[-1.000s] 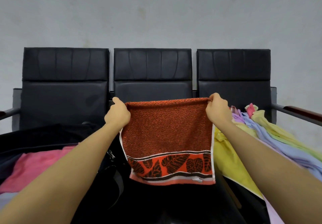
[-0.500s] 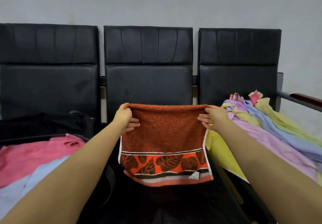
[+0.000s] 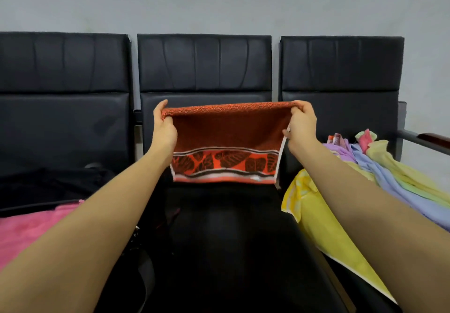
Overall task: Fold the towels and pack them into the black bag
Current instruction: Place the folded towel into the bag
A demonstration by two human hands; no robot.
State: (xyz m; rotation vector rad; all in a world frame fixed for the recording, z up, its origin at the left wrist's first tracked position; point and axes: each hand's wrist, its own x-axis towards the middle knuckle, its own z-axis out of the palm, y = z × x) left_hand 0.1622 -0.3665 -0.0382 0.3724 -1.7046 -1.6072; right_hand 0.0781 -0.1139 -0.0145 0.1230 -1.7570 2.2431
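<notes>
Orange towel (image 3: 226, 139) hangs, long axis horizontal; left hand (image 3: 165, 131), right hand (image 3: 300, 125) grip top corners

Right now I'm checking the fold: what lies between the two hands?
In the head view, only the orange towel's folded top edge spans from the left hand to the right hand; both pinch its corners.

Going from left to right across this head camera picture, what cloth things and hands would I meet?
Pink towel → left hand → rust-orange leaf-bordered towel → right hand → yellow towel → heap of lilac, blue and pale yellow towels.
</notes>
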